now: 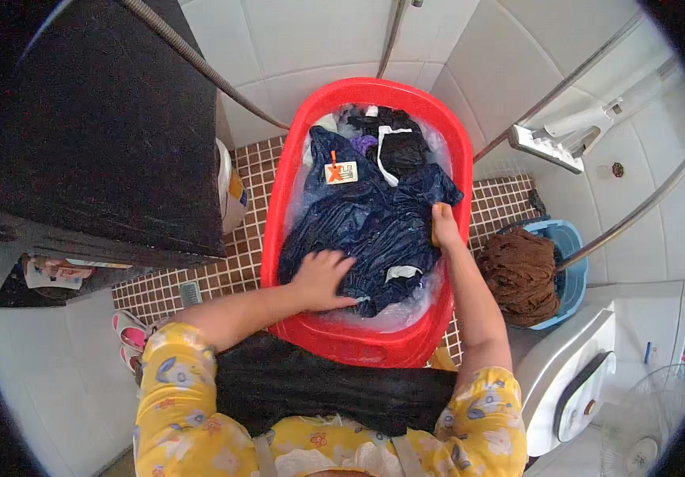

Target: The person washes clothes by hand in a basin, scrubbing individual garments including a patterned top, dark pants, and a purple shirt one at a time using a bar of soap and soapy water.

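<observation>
A dark blue wet garment (pixel 366 215) with a cream and orange patch lies spread over the soapy water in a red plastic tub (pixel 279 230). My left hand (pixel 325 280) rests on the garment's lower left part, fingers apart and slightly blurred. At the tub's right side, my right hand (pixel 444 229) is closed against the garment's edge. A bit of yellow-orange shows at its fingers, mostly hidden, perhaps a bar of soap. Black clothes with white trim (pixel 402 147) and a small purple cloth (pixel 364 144) float at the tub's far end.
Right of the tub, a brown cloth (pixel 521 278) hangs over a blue basin (pixel 571 238). Nearer stands a white toilet (pixel 553 374). A dark cabinet (pixel 104 143) and a white bucket (pixel 232 191) stand left. Pink-and-white shoes (pixel 129 330) lie on the tiled floor (pixel 251 215).
</observation>
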`<move>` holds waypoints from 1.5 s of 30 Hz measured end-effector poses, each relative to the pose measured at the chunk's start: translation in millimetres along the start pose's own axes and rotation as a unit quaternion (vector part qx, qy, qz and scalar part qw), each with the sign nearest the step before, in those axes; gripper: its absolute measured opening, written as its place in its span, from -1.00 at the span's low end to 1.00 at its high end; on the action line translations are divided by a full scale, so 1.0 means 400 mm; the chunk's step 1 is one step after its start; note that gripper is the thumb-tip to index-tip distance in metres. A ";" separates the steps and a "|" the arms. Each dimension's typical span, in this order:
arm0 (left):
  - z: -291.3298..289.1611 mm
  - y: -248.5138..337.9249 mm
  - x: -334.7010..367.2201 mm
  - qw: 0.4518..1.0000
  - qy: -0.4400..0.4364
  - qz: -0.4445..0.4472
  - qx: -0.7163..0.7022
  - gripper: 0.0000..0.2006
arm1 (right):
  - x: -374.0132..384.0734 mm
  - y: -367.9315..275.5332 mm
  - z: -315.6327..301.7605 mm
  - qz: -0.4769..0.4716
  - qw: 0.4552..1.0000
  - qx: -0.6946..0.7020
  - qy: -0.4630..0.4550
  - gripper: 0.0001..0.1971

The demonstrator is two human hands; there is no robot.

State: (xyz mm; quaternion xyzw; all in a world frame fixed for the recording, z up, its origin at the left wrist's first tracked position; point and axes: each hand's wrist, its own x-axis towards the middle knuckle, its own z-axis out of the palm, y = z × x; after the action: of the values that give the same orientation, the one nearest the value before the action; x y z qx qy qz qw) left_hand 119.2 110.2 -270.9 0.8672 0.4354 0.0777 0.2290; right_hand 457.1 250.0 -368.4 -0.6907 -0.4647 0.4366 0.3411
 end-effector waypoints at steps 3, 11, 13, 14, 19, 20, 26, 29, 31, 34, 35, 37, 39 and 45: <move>0.046 0.047 0.120 0.995 -0.051 -0.088 -0.007 0.09 | -0.088 -0.107 0.046 0.075 0.984 0.137 -0.085 -0.63; 0.154 0.059 0.239 0.994 -0.065 -0.073 -0.041 -0.57 | -0.152 -0.180 0.010 -0.088 0.996 0.009 -0.024 -0.66; 0.101 0.048 0.177 0.996 -0.066 0.017 -0.051 -0.70 | -0.174 -0.163 0.032 -0.275 0.951 -0.140 0.022 -0.69; 0.065 0.043 0.131 0.995 -0.074 0.037 -0.055 -0.69 | -0.213 -0.192 0.067 -0.338 0.930 -0.147 0.002 -0.71; -0.022 0.038 0.005 0.981 -0.171 0.049 -0.078 -0.73 | -0.390 -0.201 0.234 -0.421 0.839 -0.293 -0.182 -0.65; -0.013 0.035 -0.012 0.979 -0.177 0.052 -0.089 -0.73 | -0.414 -0.158 0.264 -0.454 0.837 -0.266 -0.152 -0.59; -0.041 0.060 -0.076 0.954 -0.232 0.026 -0.185 -0.81 | -0.428 -0.058 0.315 -0.497 0.772 -0.373 -0.134 -0.60; -0.065 0.070 -0.093 0.929 -0.264 -0.007 -0.259 -0.85 | -0.372 -0.048 0.319 -0.471 0.762 -0.432 -0.104 -0.58; -0.075 0.074 -0.101 0.914 -0.288 -0.031 -0.285 -0.87 | -0.323 -0.051 0.314 -0.460 0.748 -0.473 -0.071 -0.60; -0.086 0.067 -0.123 0.898 -0.295 -0.028 -0.324 -0.87 | -0.243 -0.089 0.289 -0.362 0.762 -0.537 0.026 -0.63; -0.087 0.067 -0.124 0.902 -0.298 -0.001 -0.311 -0.87 | -0.212 -0.085 0.266 -0.325 0.781 -0.529 0.062 -0.65; -0.080 0.063 -0.135 0.907 -0.299 0.023 -0.297 -0.86 | -0.186 -0.091 0.239 -0.256 0.824 -0.498 0.086 -0.69; -0.053 0.049 -0.153 0.921 -0.294 0.017 -0.257 -0.85 | -0.223 -0.100 0.253 -0.254 0.852 -0.450 0.081 -0.69; -0.036 0.043 -0.147 0.914 -0.324 0.015 -0.245 -0.83 | -0.449 -0.087 0.315 -0.477 0.781 -0.334 -0.225 -0.67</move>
State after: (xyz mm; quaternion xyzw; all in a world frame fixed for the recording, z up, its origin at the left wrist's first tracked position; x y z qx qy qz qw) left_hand 91.1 59.6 -246.5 0.7681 0.2910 -0.1001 0.5615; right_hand 295.8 101.2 -335.4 -0.3337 -0.9151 0.1780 0.1395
